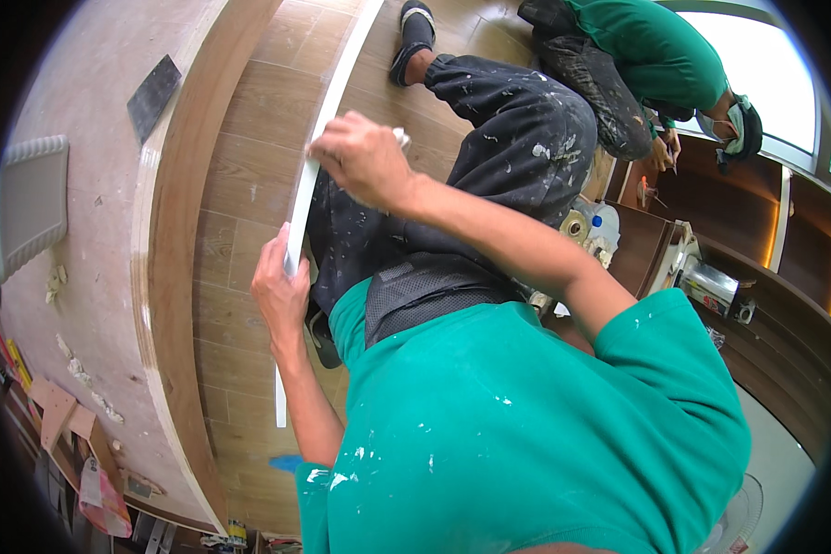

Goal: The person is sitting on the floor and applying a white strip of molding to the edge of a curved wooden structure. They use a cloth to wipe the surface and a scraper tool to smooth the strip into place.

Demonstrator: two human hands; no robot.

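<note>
A long, narrow white strip (345, 66) runs from the top of the view down past my left side, in front of my paint-spotted dark trousers. My left hand (283, 284) is closed around its lower middle, and the strip's end shows below my wrist. Farther up, my right hand (367, 166) is closed at the strip's edge. A bit of something crumpled and whitish (402, 138) sticks out of that fist; its kind is mostly hidden by my fingers.
At left lies a big pale board (102, 305) with a wooden edge, bearing a dark flat plate (155, 98) and a grey tray (35, 208). A crouching co-worker (656, 55) is at upper right, near brown shelving (711, 194). A tape roll (575, 224) sits at my right.
</note>
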